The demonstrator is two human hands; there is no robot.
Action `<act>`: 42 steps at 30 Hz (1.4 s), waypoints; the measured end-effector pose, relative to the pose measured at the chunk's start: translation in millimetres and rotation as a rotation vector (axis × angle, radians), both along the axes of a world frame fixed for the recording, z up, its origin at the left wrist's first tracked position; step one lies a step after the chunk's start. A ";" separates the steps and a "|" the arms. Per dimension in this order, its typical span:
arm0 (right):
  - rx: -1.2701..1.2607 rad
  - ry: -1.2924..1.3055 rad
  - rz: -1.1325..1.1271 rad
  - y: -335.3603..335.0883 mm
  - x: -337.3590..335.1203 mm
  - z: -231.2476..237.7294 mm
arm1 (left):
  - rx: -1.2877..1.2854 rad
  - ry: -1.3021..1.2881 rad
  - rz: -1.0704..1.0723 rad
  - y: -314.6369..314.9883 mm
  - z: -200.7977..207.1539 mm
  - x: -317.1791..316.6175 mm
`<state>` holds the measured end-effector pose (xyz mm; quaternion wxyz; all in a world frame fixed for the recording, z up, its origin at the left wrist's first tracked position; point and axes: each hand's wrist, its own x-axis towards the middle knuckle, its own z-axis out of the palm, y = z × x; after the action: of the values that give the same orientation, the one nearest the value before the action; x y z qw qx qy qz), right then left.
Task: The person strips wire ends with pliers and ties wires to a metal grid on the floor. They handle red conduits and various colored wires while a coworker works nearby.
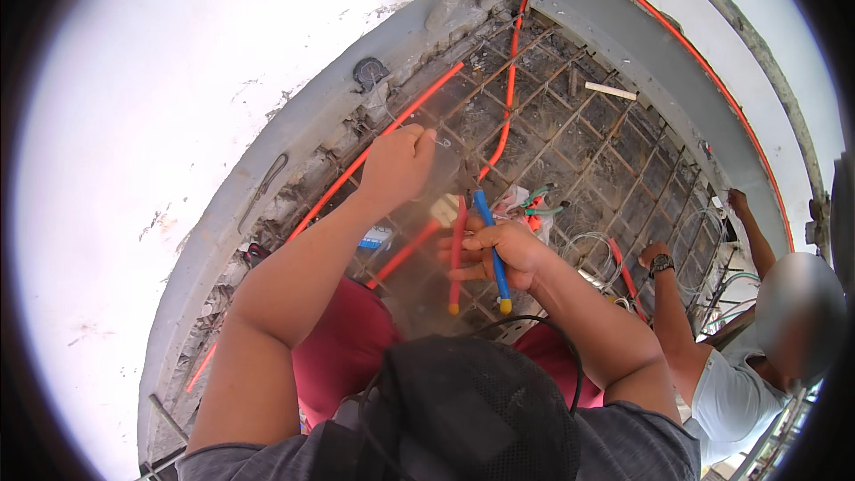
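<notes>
My right hand (pixel 509 254) grips a two-handled tool, with one red handle (pixel 457 258) and one blue handle (pixel 492 254), both yellow at the near ends. Its handles draw together toward the far end, where the head is too blurred to make out. Farther off to the left, my left hand (pixel 399 162) is closed above the rebar grid, beside an orange conduit (pixel 419 105). A thin light strand seems to show by its fingertips, but what they hold is unclear. Below both hands, a steel rebar grid (pixel 614 129) covers the dark floor.
Green-handled pliers (pixel 545 208) lie on a plastic bag right of my right hand. Coiled wire (pixel 588 254) is near them. Another orange conduit (pixel 510 93) crosses the grid. At the right a co-worker (pixel 739 392) reaches in with both arms. A pale wall (pixel 178 151) curves along the left.
</notes>
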<state>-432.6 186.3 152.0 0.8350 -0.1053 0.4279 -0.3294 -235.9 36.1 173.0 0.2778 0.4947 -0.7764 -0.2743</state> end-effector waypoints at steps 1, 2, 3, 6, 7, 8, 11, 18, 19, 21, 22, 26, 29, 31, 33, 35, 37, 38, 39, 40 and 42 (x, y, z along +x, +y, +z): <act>-0.032 0.035 0.009 -1.3 1.3 -3.2 | -0.033 -0.010 -0.004 -0.5 -2.9 -1.2; -0.058 0.060 0.019 -2.0 3.3 -6.1 | -0.065 -0.022 -0.008 -0.6 -5.6 -2.0; -0.076 0.100 0.031 -4.1 4.5 -8.2 | -0.084 -0.020 -0.007 -0.4 -7.9 -2.7; -0.106 0.179 0.060 -8.3 7.6 -11.5 | -0.128 -0.036 -0.007 0.9 -13.5 -4.6; -0.115 0.194 0.064 -9.0 7.8 -11.5 | -0.135 -0.053 -0.005 1.8 -15.1 -4.9; -0.124 0.206 0.061 -9.6 7.0 -10.7 | -0.145 -0.070 -0.001 2.3 -16.4 -5.0; -0.115 0.145 0.058 -11.9 5.2 -6.6 | -0.169 -0.083 0.016 3.1 -20.8 -4.6; -0.094 -0.023 0.098 -21.3 3.9 4.2 | -0.235 -0.097 -0.001 6.2 -27.0 -6.6; -0.091 -0.040 0.099 -22.3 3.1 5.0 | -0.232 -0.092 -0.004 7.3 -27.0 -6.8; -0.085 -0.045 0.098 -23.6 2.5 5.5 | -0.236 -0.077 -0.010 8.8 -26.7 -7.5; -0.082 -0.031 0.095 -24.0 2.6 5.4 | -0.244 -0.067 -0.013 9.2 -26.5 -7.7; -0.097 -0.033 0.087 -24.6 6.0 3.1 | -0.263 -0.029 -0.032 8.7 -26.0 -7.7; -0.102 0.011 0.093 -23.4 7.8 2.5 | -0.303 -0.035 -0.042 7.7 -26.2 -7.5; -0.140 0.104 0.097 -21.6 8.6 3.0 | -0.301 -0.023 -0.056 7.3 -26.1 -7.2; -0.159 0.181 0.098 -20.0 10.7 3.7 | -0.310 -0.009 -0.068 7.1 -26.1 -7.3; -0.164 0.243 0.082 -19.2 14.4 3.7 | -0.335 0.018 -0.076 6.7 -26.2 -7.8; -0.180 0.363 0.144 -18.4 19.8 2.3 | -0.274 -0.005 -0.037 6.1 -26.3 -7.7; -0.198 0.412 0.168 -18.8 20.5 1.4 | -0.264 -0.007 -0.022 5.0 -26.2 -7.6; -0.193 0.392 0.181 -18.9 20.2 0.3 | -0.237 -0.045 -0.018 3.8 -25.9 -6.4; -0.188 0.358 0.193 -18.9 17.9 -0.8 | -0.221 -0.081 -0.022 2.3 -25.3 -4.6; -0.211 0.347 0.247 -19.1 8.8 -3.0 | -0.154 -0.094 -0.001 -1.4 -24.0 -0.8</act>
<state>-423.8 167.2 149.1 0.7674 -0.2987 0.5119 -0.2446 -236.8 34.7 149.0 0.2781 0.4838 -0.8077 -0.1905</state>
